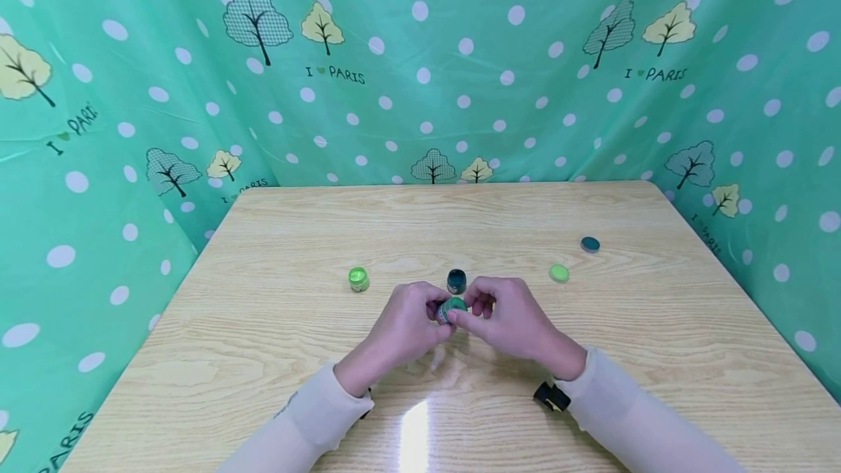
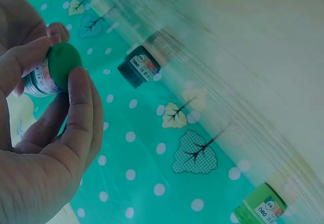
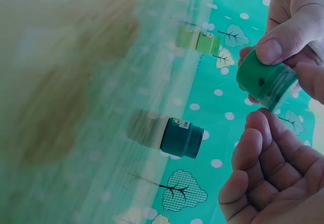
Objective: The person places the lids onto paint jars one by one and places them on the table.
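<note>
Probably the green jar is light and hard, and its smooth side could slip in wet fingers. It is between both hands above the table, near the dark jar. The left hand curls around its body, and the right hand pinches its clear rim. That wide body looks best to hold, as the thin rim gives less to grip. Labels on the dark jar and the lime jar seem to say "deli"; the cloth says "I" and "PARIS" with a heart between
</note>
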### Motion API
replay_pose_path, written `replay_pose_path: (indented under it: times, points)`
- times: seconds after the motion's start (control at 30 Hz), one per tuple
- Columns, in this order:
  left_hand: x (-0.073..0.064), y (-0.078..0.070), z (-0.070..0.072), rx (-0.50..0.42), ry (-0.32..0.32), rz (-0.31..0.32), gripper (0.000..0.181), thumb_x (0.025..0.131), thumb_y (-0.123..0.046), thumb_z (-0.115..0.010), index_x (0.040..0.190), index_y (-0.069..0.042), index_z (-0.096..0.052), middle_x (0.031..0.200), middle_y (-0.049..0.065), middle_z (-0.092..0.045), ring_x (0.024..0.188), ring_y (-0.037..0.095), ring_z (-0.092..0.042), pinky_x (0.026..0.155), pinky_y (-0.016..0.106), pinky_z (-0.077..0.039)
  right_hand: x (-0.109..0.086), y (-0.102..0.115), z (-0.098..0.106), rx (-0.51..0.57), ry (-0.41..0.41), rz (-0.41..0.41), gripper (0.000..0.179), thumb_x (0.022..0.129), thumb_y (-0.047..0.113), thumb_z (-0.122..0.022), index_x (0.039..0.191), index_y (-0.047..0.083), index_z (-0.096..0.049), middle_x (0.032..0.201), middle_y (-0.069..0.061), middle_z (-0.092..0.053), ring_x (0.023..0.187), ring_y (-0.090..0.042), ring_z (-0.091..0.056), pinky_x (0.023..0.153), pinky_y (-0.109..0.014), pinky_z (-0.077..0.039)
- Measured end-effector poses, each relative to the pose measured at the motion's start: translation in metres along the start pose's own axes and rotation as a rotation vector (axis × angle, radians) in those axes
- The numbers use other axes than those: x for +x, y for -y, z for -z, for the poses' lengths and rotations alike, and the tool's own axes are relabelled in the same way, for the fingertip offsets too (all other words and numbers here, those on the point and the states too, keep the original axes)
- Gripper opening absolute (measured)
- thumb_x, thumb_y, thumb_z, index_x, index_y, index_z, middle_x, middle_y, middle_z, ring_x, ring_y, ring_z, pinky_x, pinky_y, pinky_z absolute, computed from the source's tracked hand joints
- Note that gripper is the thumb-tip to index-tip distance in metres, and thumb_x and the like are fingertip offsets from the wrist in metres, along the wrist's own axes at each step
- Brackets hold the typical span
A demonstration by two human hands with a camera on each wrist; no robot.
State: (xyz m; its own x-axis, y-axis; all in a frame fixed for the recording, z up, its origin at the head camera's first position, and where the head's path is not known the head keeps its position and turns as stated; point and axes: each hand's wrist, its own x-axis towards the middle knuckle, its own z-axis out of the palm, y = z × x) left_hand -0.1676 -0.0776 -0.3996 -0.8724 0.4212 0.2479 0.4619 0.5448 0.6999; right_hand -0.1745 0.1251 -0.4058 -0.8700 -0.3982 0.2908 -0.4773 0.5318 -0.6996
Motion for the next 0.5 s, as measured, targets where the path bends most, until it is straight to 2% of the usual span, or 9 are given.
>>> replay_pose_path:
  times: [0.33, 0.5]
  points:
    - [0.0001, -0.0003, -0.0004, -0.012, 0.012, 0.014, 0.021, 0.077, 0.001, -0.082, 0.097, -0.002, -0.077, 0.081, 0.000, -0.069, 0.068, 0.007, -0.061, 0.062, 0.021, -0.054, -0.0006, -0.0023, -0.0008, -0.033, -0.014, -0.017, 0.034, 0.088, 0.044, -0.081, 0.071, 0.021, -0.063, 0.060, 0.011, -0.054, 0.053, -0.007, -0.047, 0.048, -0.023, -0.040]
    - [-0.0003, -0.0011, 0.0004, -0.015, 0.018, 0.028, 0.021, 0.077, 0.000, -0.083, 0.097, -0.003, -0.077, 0.081, -0.001, -0.069, 0.069, 0.008, -0.062, 0.063, 0.021, -0.055, 0.0001, -0.0029, 0.0007, -0.031, -0.031, -0.018, 0.030, 0.087, 0.046, -0.081, 0.077, 0.023, -0.066, 0.066, 0.010, -0.058, 0.057, -0.011, -0.051, 0.051, -0.024, -0.043]
